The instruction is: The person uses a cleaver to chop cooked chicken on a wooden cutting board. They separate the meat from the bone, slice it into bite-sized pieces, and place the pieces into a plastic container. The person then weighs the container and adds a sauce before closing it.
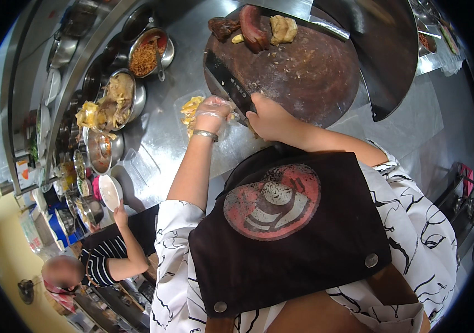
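My right hand (276,125) grips a broad black-bladed cleaver (230,83) at its handle end. The blade lies over the left part of a round wooden chopping block (303,79). In a clear plastic glove, my left hand (213,111) is curled beside the cleaver, and small pale bits show by its fingers. Whether it grips them cannot be told. Partly under that hand, a clear plastic container (181,102) holds yellow-skinned cut meat (191,108). At the block's far side sit a reddish sausage-like cured meat (251,27), a dark meat chunk (222,28) and a pale meat piece (283,30).
A silver-handled blade (330,28) rests at the block's far edge. Leftward stand a bowl of cooked chicken (116,98), a bowl of brown crumbly food (145,58) and an orange-stained bowl (99,150). A co-worker (116,262) holds a white bowl (110,192). A large dark curved sheet (382,58) stands right.
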A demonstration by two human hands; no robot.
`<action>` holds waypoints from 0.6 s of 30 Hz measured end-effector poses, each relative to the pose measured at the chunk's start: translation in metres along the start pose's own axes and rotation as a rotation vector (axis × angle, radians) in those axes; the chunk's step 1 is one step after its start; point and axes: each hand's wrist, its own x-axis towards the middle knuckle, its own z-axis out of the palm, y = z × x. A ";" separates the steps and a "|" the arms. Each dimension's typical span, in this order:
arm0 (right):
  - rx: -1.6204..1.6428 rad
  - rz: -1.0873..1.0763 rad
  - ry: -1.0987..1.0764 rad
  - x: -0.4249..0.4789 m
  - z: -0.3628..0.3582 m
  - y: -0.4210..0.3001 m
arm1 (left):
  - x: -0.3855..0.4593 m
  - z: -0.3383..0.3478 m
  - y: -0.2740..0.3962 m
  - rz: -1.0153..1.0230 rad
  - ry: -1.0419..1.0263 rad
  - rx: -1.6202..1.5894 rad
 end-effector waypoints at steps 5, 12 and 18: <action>-0.219 -0.230 0.134 0.013 0.024 0.014 | -0.004 -0.001 0.008 0.125 0.111 0.582; -0.350 -0.137 0.034 0.006 0.026 0.003 | 0.000 0.002 0.000 0.127 0.199 0.470; -0.466 -0.145 0.014 0.000 0.023 0.005 | -0.010 0.008 0.016 0.141 0.200 0.401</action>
